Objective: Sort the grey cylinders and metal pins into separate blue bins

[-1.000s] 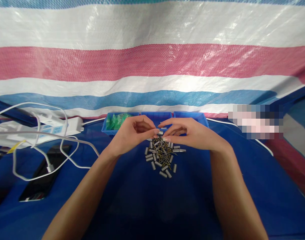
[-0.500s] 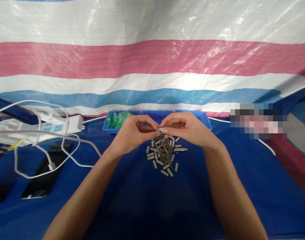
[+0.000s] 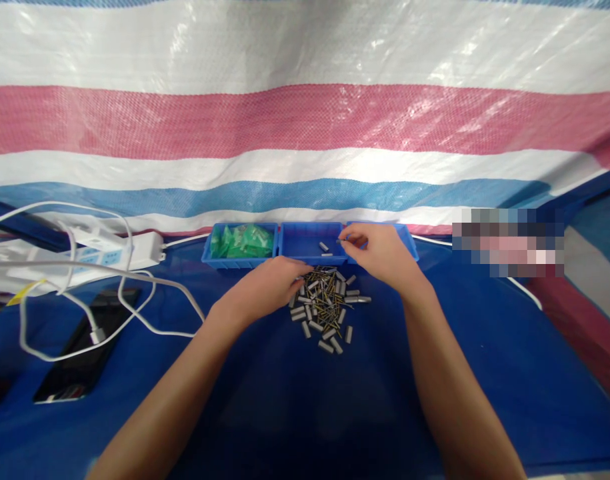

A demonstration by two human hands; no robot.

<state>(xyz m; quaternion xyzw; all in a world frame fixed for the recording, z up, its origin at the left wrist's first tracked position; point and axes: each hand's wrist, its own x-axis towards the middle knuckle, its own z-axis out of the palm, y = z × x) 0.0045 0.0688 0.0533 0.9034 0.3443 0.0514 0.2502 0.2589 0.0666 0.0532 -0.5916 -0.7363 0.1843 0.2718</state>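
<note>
A pile of grey metal sleeves [image 3: 326, 347] and thin brass-coloured screws [image 3: 329, 303] lies on the blue table. At the pile's upper left edge is my left hand [image 3: 262, 288], palm down, its thumb and fingers apart over the pieces. My right hand [image 3: 379, 253] hovers above the join of the middle and right bins, with thumb and forefinger closed on a small thin piece that looks like a screw. Two metal sleeves [image 3: 323, 247] lie in the middle blue bin [image 3: 299, 241]. Part of the right blue bin [image 3: 409, 243] is hidden behind my right hand.
The left blue bin [image 3: 217, 257] holds green plastic bags [image 3: 245, 241]. Left of it are a white power strip [image 3: 147, 248], looping white cables [image 3: 159, 330] and a black phone [image 3: 79, 363]. A striped plastic sheet [image 3: 305, 120] hangs behind the bins.
My hands, which met over the pile around a small metal piece, have separated. The left moved down to the pile; the right moved right over the bins. Metal sleeves now show in the middle bin.
</note>
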